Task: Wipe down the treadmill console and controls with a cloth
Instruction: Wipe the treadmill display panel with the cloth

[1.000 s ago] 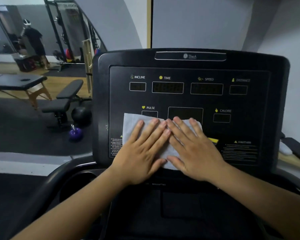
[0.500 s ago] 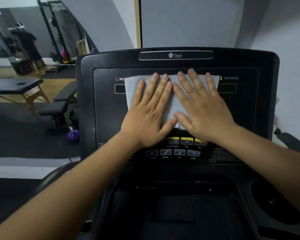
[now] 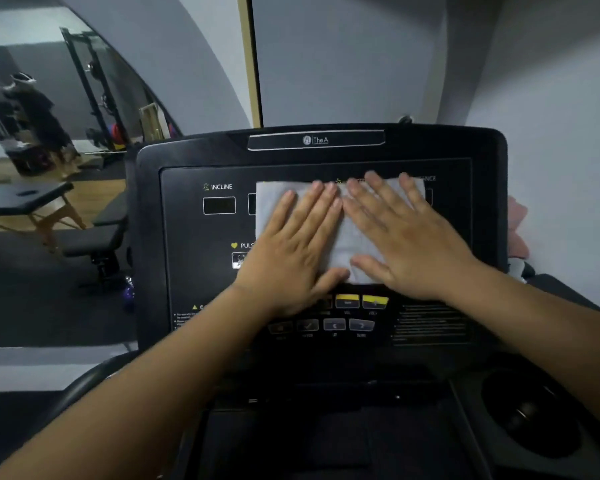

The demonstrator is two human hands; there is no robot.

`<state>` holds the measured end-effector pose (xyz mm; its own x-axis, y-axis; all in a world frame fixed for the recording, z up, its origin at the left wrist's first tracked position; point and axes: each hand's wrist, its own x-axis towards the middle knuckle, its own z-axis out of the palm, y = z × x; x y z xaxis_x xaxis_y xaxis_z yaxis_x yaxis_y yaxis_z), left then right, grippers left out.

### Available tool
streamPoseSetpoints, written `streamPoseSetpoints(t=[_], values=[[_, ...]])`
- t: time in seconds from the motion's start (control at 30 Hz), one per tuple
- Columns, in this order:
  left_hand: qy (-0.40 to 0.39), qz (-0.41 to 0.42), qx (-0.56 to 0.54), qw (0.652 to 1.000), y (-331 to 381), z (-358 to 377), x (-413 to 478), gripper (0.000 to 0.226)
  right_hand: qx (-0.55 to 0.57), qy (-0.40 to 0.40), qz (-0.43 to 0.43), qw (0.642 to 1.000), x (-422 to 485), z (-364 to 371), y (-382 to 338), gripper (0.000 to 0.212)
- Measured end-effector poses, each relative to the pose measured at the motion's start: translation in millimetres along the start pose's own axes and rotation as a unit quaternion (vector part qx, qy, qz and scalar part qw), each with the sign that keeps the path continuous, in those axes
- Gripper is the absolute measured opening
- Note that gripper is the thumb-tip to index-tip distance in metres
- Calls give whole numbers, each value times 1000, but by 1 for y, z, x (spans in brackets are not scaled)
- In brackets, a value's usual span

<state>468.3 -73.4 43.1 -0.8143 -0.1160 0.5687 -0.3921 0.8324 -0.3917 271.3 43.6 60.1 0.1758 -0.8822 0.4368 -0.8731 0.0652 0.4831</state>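
The fingers (image 3: 312, 209) of both hands lie straight and flat, pressing the white cloth (image 3: 345, 237) on the upper middle of the console (image 3: 187, 233). The left hand (image 3: 291, 261) and right hand (image 3: 407, 244) sit side by side, so this looks like the wiping step. Next, the cloth likely needs a soft slide down to the console's buttons (image 3: 347, 301).

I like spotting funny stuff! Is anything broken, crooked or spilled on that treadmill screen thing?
Nothing stands out. The white cloth lies flat on the black console under the left hand and right hand, both pressing with straight fingers. No spill or crack shows.
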Motion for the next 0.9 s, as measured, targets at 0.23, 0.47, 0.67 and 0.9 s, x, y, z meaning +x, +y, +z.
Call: streamPoseSetpoints(t=[0.23,0.47,0.67,0.9], values=[[-15,-15,-29,999,25,7,-24,78,16,4,44,999,-29,11,-35,72],[-55,23,-37,998,42,8,-67,77,33,-18,-10,999,-63,22,-54,73],[-52,-38,-36,997,34,-5,-18,80,29,-42,62,997,-32,-7,-34,78],[-69,-24,-73,995,82,5,-65,79,89,-48,64,993,-85,11,-79,76]])
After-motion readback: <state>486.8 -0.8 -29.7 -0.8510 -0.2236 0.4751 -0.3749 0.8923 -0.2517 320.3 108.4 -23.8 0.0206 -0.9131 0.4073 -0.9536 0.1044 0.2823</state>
